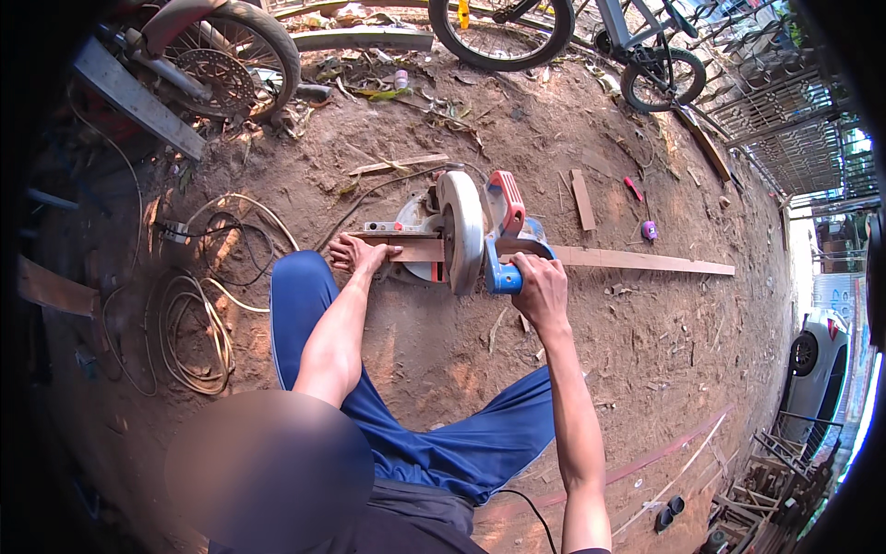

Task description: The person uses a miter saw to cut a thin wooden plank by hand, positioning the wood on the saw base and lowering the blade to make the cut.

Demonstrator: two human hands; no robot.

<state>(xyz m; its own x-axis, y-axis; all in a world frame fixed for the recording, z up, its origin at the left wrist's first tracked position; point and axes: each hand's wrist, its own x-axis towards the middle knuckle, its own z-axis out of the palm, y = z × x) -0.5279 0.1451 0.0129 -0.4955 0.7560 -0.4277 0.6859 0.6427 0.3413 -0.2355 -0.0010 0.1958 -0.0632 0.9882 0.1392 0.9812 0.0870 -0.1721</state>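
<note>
Your left hand (360,256) lies spread at the left end of the long wooden strip (646,258), its thumb stretched along the wood toward the miter saw (469,231). Your right hand (541,288) is closed around the saw's blue handle (504,279). The saw stands on the bare soil (406,323) in front of you; the strip lies crosswise on its base and projects well out to the right. The pale guard and the handle hide the strip's middle, so you cannot tell whether it is cut there. Beyond the projecting part lie a short flat board (583,200), a slim red-handled tool (633,189) and, near that tool, a purple tape measure (650,231). Left of your knee rests a coiled pale cable (220,349); at the far side stands a bicycle (628,23).
</note>
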